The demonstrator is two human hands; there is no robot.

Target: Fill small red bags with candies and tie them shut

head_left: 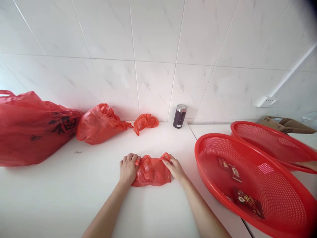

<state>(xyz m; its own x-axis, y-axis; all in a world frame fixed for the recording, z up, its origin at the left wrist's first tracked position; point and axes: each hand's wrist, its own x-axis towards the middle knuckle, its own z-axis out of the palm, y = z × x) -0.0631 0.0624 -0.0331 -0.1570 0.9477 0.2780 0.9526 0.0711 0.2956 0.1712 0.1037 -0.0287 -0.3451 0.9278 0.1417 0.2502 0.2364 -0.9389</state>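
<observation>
A small red plastic bag (152,172) lies on the white table in front of me, bulging with contents I cannot make out through the film. My left hand (129,168) is closed around its left upper corner, a bit of red plastic poking out by the thumb. At the right upper corner, my right hand (174,168) pinches the bag's handle loop between thumb and fingers. Behind it, near the wall, rests a crumpled red bag (145,123). A fuller red bag (99,125) with a gathered top sits to the left of that one.
A large red bag (37,132) with black characters fills the far left. A dark tumbler (179,117) stands by the wall. At right are a red basket (210,185) holding several packets, a second basket (250,127) with another person's hand (305,164) at it, and a cardboard box (284,124).
</observation>
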